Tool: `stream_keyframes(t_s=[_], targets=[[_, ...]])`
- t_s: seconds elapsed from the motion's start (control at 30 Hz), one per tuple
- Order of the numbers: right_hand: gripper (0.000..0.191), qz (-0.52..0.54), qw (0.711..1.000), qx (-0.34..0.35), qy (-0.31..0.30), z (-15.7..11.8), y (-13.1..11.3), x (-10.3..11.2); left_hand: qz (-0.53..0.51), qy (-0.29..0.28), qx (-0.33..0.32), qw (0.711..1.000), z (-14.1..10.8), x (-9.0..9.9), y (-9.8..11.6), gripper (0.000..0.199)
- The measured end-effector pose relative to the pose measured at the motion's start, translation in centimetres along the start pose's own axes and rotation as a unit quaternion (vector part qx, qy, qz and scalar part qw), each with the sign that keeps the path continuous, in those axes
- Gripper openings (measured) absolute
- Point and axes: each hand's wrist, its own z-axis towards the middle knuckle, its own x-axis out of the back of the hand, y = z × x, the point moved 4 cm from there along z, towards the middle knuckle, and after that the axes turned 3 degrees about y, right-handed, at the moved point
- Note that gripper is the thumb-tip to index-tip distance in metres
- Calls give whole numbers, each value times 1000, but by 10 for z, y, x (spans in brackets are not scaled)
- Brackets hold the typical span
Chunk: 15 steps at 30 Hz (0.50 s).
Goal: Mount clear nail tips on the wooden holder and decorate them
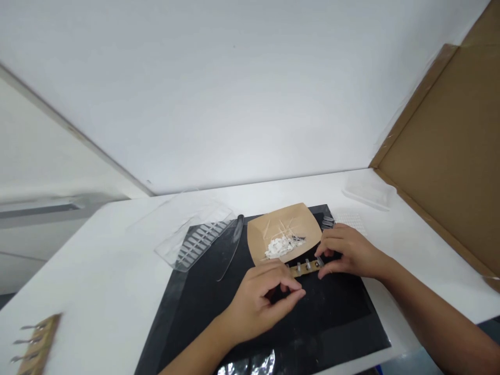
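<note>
The right hand (pixel 346 252) curls at the right end of a narrow, tan, straight-edged strip (pixel 303 269), thumb and forefinger slightly apart around a small translucent upright piece (pixel 320 261); whether they grip it, I cannot tell. The left hand (pixel 261 298) is half curled near the strip's left end, thumb and forefinger tips almost meeting; whether anything is pinched there, I cannot tell. The strip lies over a smooth, glossy black mat (pixel 332 323), its long axis running left to right, right end angled slightly away from the person; its row of clear pieces stands up. Just beyond sits a brown paperboard tray (pixel 300 214) with flared sides, holding loose white flakes (pixel 279 247) and thin pale sticks (pixel 287 228). Left of it lie a slim, curved, dark-ended tool (pixel 237 234) and a clear plastic case (pixel 201 242) with rows of elongated shapes.
</note>
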Motion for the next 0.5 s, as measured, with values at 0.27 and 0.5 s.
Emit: stream_keyframes(t_s=[0.27,0.5], targets=[[36,14,1000,-13,5,2,-4,0,12,-52,5,999,-8,-4,-5,25],[33,31,999,-45,-5,2,-1,-1,12,-82,-14,996,-13,-8,-1,26]])
